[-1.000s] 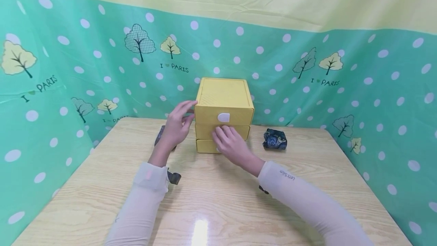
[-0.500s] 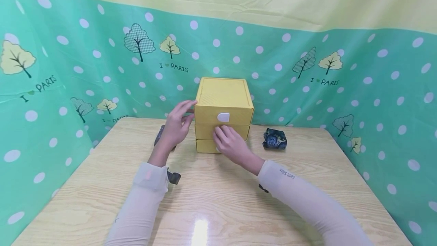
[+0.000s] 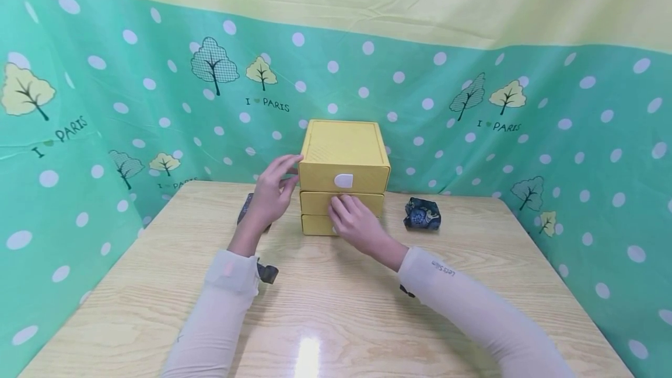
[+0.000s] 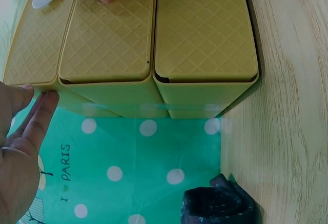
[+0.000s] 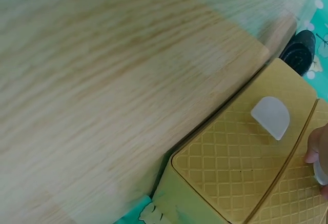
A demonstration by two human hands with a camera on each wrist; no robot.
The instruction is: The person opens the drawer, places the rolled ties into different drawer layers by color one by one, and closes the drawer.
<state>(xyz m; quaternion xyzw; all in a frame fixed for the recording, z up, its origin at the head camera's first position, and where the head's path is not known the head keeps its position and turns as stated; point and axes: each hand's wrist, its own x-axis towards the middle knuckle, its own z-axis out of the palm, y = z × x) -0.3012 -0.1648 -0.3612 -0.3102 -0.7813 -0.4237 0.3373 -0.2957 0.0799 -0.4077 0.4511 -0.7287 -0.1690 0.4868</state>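
Note:
A yellow three-drawer box [image 3: 343, 143] stands at the back of the table, each drawer front waffle-patterned. With curled fingers, my right hand [image 3: 357, 223] grips the white handle [image 5: 321, 172] of the middle drawer [image 4: 110, 39], covering most of it in the head view. My left hand [image 3: 273, 188] rests against the box's left side at top-drawer height, its fingers [image 4: 41, 119] fairly straight. The top drawer's white handle [image 3: 343, 180] is free of both hands. On the bottom drawer [image 4: 205, 34], the handle [image 5: 271, 117] shows in the right wrist view.
A dark blue patterned cloth bundle [image 3: 422, 213] lies right of the box. Another dark bundle [image 4: 220, 203] sits left of it, partly behind my left wrist in the head view. A green dotted curtain [image 3: 362, 74] hangs close behind the wooden table [image 3: 336, 308].
My right hand has shifted very slightly, and the seam above the middle drawer shows a little more clearly. The left hand keeps its place.

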